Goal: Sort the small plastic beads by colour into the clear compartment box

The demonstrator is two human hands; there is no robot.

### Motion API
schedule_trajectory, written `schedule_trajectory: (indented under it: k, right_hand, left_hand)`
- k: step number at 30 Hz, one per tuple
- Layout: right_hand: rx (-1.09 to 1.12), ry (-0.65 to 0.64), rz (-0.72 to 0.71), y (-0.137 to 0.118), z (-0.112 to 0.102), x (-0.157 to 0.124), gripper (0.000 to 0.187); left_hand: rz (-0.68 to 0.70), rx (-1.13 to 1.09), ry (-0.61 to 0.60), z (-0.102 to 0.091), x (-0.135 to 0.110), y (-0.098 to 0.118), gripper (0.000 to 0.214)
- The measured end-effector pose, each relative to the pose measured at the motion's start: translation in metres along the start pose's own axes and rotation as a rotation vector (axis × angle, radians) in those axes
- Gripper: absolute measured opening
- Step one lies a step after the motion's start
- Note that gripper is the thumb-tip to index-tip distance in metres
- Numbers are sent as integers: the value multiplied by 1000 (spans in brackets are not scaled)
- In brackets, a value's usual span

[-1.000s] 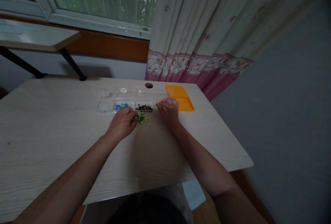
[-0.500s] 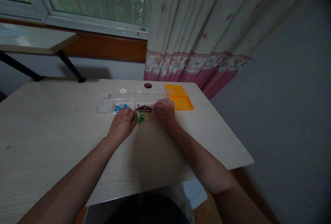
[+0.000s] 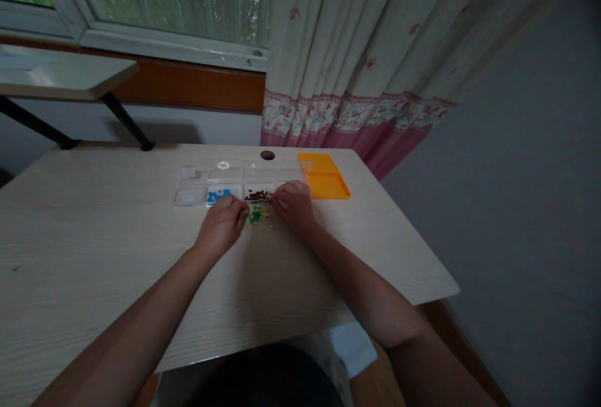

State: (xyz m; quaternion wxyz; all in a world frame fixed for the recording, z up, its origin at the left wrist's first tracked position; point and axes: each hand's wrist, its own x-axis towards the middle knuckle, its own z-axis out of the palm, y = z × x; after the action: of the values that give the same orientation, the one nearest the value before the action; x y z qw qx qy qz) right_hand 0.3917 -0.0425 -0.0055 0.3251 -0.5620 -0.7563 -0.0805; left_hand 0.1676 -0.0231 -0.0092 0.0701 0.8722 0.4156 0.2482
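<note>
A small heap of green and yellow pieces [image 3: 256,214] lies on the table between my hands. My left hand [image 3: 224,218] is at the heap's left edge, fingers pinched together; whatever they may hold is too small to make out. On the other side, my right hand [image 3: 293,205] is closed, its fingertips by the heap and the box's front rim. Just behind them stands a clear compartment box [image 3: 190,196] with its lid folded back. One compartment holds blue pieces [image 3: 218,195], the one to its right dark brown pieces [image 3: 257,195].
An orange tray [image 3: 330,186] lies right of the clear box, partly under its lid. A round cable hole [image 3: 267,155] is near the table's back edge. A raised shelf [image 3: 70,75] on black legs stands at the back left, and a curtain [image 3: 323,81] hangs behind.
My right hand has shifted slightly left, nearer the heap. The left hand stays about where it was, with the green piece at its fingertips no longer clearly visible.
</note>
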Motion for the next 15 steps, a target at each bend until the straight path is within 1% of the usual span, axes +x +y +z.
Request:
schedule_trajectory:
  k: [6,12,15]
  right_hand:
    - [7,-1,7,4,2,0,24]
    - [-2,-7,-5,2,2,0,23]
    - [-7,-19,-13,1,0,1,22]
  left_hand:
    - [0,61,0,-4,-1,-2,23]
    - [-43,132,-43,-6,-3,5,23]
    - [-38,138,-50,-8,-3,6,21]
